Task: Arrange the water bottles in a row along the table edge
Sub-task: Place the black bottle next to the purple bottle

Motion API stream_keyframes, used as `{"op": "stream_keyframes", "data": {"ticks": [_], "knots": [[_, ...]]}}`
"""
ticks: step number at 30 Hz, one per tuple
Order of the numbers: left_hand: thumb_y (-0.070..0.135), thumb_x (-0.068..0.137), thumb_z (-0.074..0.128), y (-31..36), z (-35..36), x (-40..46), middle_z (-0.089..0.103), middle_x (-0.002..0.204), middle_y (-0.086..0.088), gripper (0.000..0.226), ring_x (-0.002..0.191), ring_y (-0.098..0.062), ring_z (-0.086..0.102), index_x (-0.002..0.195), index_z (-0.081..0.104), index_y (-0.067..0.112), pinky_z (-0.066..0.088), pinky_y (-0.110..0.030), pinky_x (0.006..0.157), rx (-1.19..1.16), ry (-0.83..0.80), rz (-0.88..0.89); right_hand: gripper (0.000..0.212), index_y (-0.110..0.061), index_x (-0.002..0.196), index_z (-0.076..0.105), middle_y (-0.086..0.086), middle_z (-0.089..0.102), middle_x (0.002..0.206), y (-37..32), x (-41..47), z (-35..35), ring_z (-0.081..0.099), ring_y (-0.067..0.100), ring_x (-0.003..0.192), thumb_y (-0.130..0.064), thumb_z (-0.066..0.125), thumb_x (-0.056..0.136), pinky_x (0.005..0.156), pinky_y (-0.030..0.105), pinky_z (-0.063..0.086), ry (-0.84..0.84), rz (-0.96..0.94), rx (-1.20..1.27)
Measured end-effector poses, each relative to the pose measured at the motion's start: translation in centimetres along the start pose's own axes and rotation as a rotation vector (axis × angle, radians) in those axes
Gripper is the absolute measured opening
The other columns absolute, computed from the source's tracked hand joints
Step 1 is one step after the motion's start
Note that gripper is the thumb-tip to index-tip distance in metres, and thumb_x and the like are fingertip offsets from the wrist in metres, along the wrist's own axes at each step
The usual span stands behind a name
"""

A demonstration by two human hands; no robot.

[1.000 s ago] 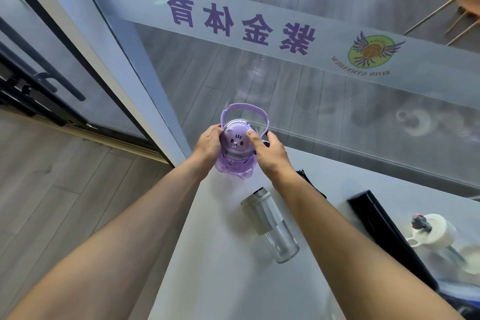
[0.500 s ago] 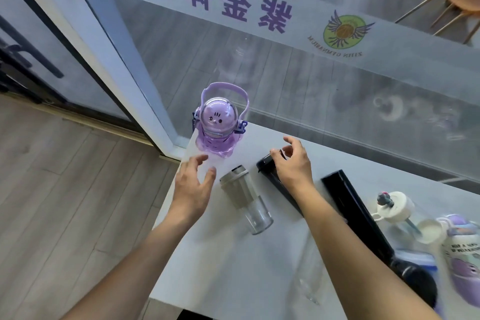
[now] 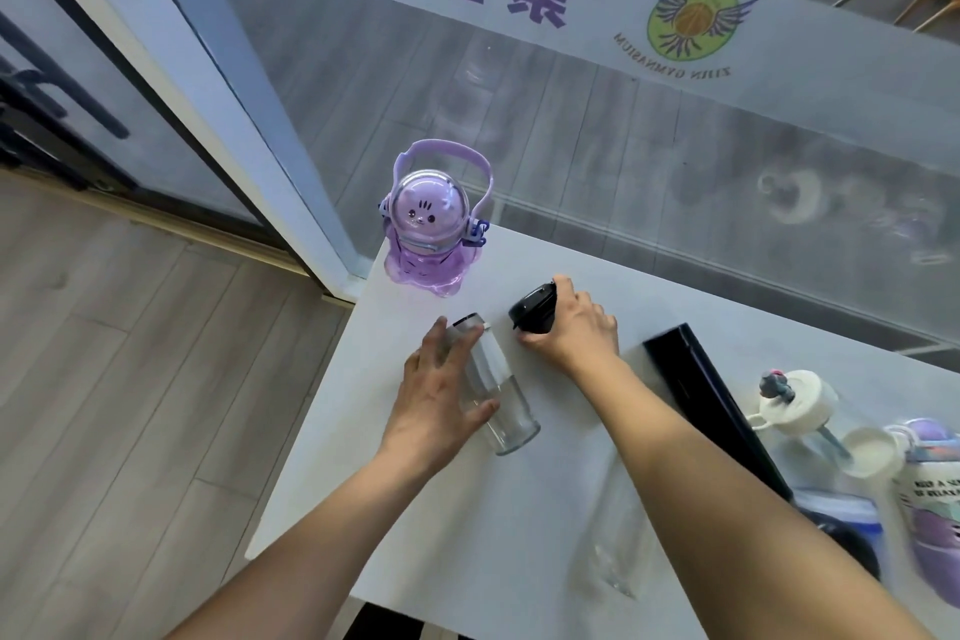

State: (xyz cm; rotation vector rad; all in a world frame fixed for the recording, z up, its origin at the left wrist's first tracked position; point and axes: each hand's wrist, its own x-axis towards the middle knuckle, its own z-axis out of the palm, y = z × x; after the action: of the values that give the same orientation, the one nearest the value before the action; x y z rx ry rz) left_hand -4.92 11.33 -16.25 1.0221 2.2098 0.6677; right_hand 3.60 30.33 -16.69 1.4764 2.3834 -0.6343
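A purple cartoon bottle point(image 3: 429, 234) with a carry handle stands upright at the far left corner of the white table point(image 3: 467, 525). A clear bottle point(image 3: 498, 395) with a silver cap lies on its side in front of it; my left hand point(image 3: 441, 395) wraps around it. Just to its right lies a black-lidded bottle point(image 3: 532, 311), gripped by my right hand point(image 3: 574, 327). A tall black bottle point(image 3: 711, 405) lies on the table further right.
At the right edge are a white lidded cup point(image 3: 795, 400), a purple printed bottle point(image 3: 930, 499) and a blue-and-black bottle point(image 3: 841, 530). A clear glass point(image 3: 613, 556) lies near the front. A glass wall point(image 3: 623, 120) runs behind the table; wooden floor point(image 3: 130, 379) lies left.
Both hands let go of the purple bottle, which now stands alone at the corner. My left hand came down onto the clear bottle and my right hand closed on the black-lidded bottle.
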Motion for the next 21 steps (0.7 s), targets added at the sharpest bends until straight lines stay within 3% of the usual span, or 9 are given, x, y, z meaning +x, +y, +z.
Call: {"op": "stream_keyframes", "data": {"ticks": [6,10,15,21], "knots": [[0.038,0.076,0.076,0.0,-0.5,-0.9,0.013,0.158,0.005,0.087,0.134,-0.027,0.036,0.143,0.022,0.054,0.039,-0.038,0.107,-0.044,0.012,-0.014,0.073,-0.022,0.122,0.041,0.006,0.066,0.111,-0.6,-0.6,-1.7,0.06,0.035,0.104,-0.052,0.075,0.065,0.089,0.042,0.045,0.15,-0.046,0.26],[0.033,0.075,0.077,0.5,-0.8,-1.0,0.013,0.157,0.007,0.087,0.133,-0.027,0.035,0.141,0.025,0.055,0.037,-0.037,0.108,-0.06,0.005,-0.016,0.081,-0.028,0.129,0.038,-0.006,0.06,0.11,-1.3,-1.6,-4.7,0.06,0.029,0.107,-0.044,0.081,0.062,0.095,0.04,0.046,0.33,-0.096,0.576],[0.032,0.074,0.08,0.6,-1.0,-1.2,0.014,0.158,0.006,0.09,0.132,-0.026,0.037,0.14,0.023,0.056,0.039,-0.037,0.106,-0.026,0.02,-0.018,0.094,-0.035,0.145,0.035,-0.008,0.056,0.123,-1.0,-2.4,-6.5,0.058,0.011,0.108,-0.023,0.089,0.069,0.092,0.021,0.044,0.328,-0.15,0.838],[0.032,0.074,0.08,0.5,-1.1,-1.4,0.014,0.158,0.007,0.09,0.134,-0.024,0.035,0.138,0.022,0.057,0.039,-0.036,0.104,-0.032,0.017,-0.021,0.076,-0.033,0.128,0.047,-0.009,0.061,0.12,-1.0,-2.6,-5.2,0.062,0.015,0.108,-0.022,0.09,0.067,0.096,0.037,0.052,0.365,-0.268,0.834]]}}
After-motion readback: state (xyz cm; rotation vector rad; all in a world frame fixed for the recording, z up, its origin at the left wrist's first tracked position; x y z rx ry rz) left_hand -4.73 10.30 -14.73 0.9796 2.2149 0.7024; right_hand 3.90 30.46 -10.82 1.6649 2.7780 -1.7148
